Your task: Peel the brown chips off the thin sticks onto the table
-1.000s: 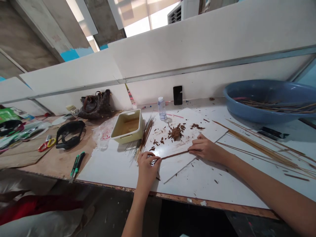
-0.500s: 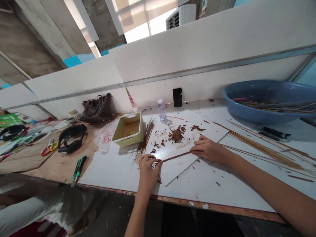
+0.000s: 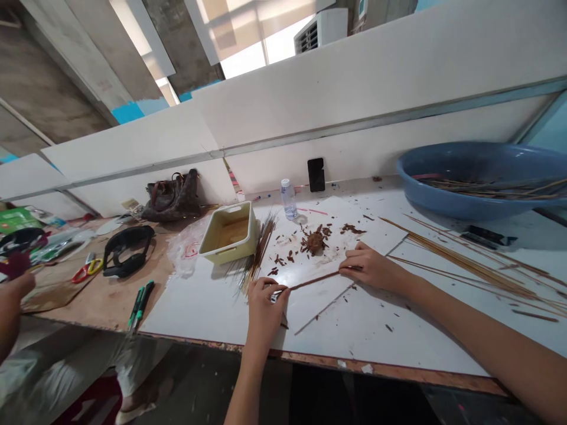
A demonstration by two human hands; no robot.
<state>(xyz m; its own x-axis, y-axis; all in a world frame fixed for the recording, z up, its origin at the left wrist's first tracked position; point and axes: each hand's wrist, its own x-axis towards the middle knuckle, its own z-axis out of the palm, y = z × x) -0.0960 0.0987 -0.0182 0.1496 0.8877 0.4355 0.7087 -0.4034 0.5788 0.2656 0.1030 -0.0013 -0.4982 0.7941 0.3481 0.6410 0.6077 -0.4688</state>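
My left hand [image 3: 266,310] grips one end of a thin brown wooden stick [image 3: 319,280], and my right hand [image 3: 370,268] pinches the other end between its fingers. The stick lies low over a white board [image 3: 319,313] on the bench. Behind it sits a clump of dark brown shavings [image 3: 315,242] with scattered chips around it. A loose bundle of thin sticks [image 3: 261,254] lies just beyond my left hand. My right forearm passes near a spread of long bamboo sticks [image 3: 460,265].
A blue plastic basin [image 3: 469,183] holds sticks at the far right. A cream tray [image 3: 229,233], water bottle [image 3: 289,200] and upright phone [image 3: 316,175] stand nearby. Further left lie a handbag [image 3: 172,198], scissors [image 3: 86,271] and green-handled knives [image 3: 142,304]. A co-worker's hand [image 3: 13,289] shows at the left edge.
A co-worker's hand has come into view at the left edge. My hands still hold the stick in nearly the same place, and the view has shifted slightly.
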